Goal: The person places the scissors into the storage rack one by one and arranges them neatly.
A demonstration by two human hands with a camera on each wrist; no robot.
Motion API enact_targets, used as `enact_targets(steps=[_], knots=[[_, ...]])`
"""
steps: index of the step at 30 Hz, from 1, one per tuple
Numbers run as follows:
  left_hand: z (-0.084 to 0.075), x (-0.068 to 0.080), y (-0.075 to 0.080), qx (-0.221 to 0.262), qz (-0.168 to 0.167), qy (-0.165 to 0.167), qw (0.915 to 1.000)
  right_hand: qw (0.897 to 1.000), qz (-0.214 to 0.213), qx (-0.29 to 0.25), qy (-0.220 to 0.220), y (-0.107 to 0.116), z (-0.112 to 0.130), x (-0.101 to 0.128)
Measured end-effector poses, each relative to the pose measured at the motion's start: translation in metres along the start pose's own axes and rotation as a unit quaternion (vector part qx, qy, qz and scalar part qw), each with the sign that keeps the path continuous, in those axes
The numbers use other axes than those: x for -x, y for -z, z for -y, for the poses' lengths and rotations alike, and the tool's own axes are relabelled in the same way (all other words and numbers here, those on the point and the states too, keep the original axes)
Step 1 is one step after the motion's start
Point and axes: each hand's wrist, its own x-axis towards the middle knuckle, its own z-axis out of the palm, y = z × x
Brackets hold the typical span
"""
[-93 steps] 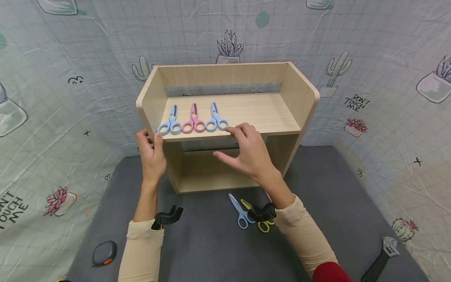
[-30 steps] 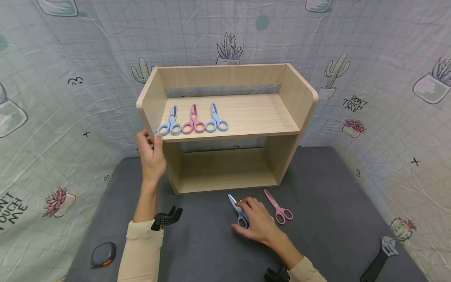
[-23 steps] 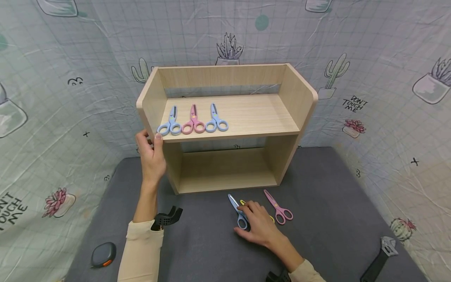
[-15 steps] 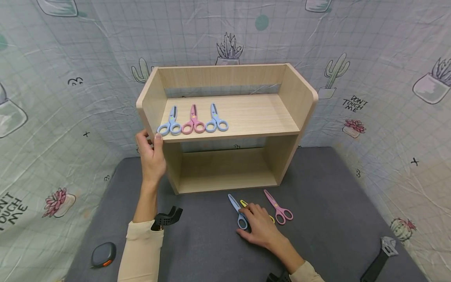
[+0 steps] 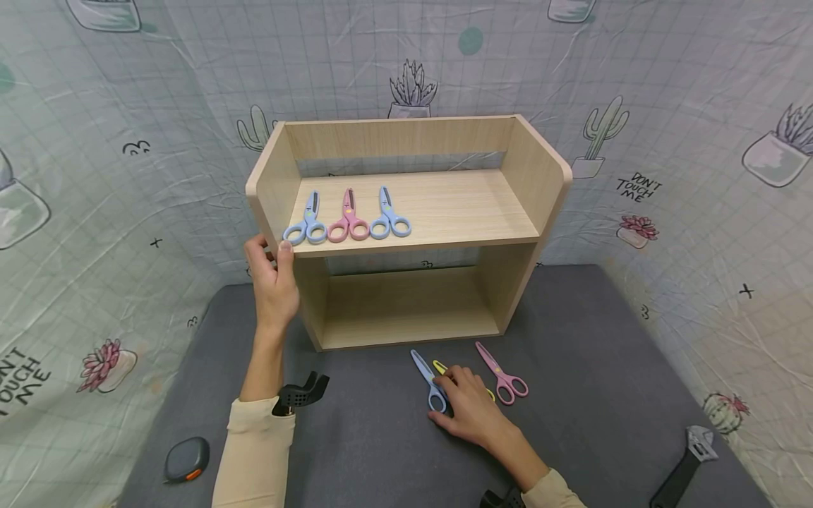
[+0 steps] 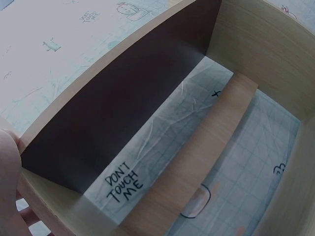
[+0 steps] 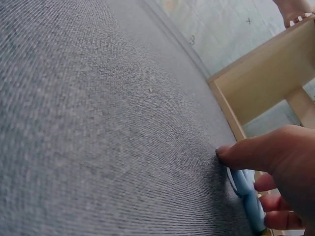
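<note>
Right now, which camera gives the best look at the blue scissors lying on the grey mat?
The head view: the blue scissors lie whole on the mat, beside the right hand. The right wrist view shows only a blue handle under the fingers. The left wrist view shows none of them, only the shelf.

Hand: your right hand point(image 7: 280, 169) sits low on the right, thumb tip on the mat point(image 7: 88, 123).
Scissors: blue scissors point(image 7: 248, 201) lie under your curled fingers.
Shelf: wooden shelf point(image 7: 261, 88) stands beyond.
</note>
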Motion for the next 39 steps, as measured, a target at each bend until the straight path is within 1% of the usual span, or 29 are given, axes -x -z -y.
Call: enact_targets(steps=[3,6,10,12,14,16,18,22,26,30,36,39], knots=[[0.0,0.0,0.0,-0.002,0.001,0.001,1.0,1.0,0.003,0.002,-0.002,0.0,0.0,0.0],[0.005,-0.002,-0.001,-0.005,-0.001,0.0,1.0,1.0,0.002,0.006,-0.004,0.0,0.0,-0.001],[0.02,-0.005,-0.001,-0.011,-0.002,0.0,0.9999,1.0,0.0,0.017,-0.01,0.0,0.002,-0.001],[0.027,-0.007,-0.001,-0.013,-0.002,0.002,0.9999,0.999,-0.001,0.031,-0.016,-0.001,0.002,-0.001],[0.031,-0.008,-0.001,-0.012,-0.003,0.003,0.9999,0.999,-0.007,0.046,-0.022,-0.001,0.003,-0.001],[0.03,-0.008,-0.001,-0.009,-0.004,0.004,0.9999,0.998,-0.012,0.06,-0.026,-0.001,0.003,-0.001],[0.024,-0.007,-0.001,-0.005,-0.005,0.003,1.0,0.997,-0.013,0.065,-0.032,-0.001,0.004,-0.001],[0.008,-0.003,-0.001,-0.002,-0.002,0.002,1.0,0.997,-0.01,0.061,-0.045,0.001,0.006,-0.002],[0.001,-0.001,-0.001,-0.002,-0.001,0.005,1.0,0.997,-0.014,0.051,-0.05,0.002,0.007,-0.001],[0.001,-0.001,-0.001,0.002,-0.003,0.006,1.0,0.997,-0.028,0.045,-0.048,0.0,0.005,-0.001],[0.012,-0.003,-0.001,0.001,-0.005,0.009,1.0,0.997,-0.035,0.052,-0.044,0.002,0.005,-0.001],[0.014,-0.003,-0.001,0.002,-0.004,0.007,1.0,0.997,-0.034,0.061,-0.04,0.004,0.006,-0.001]])
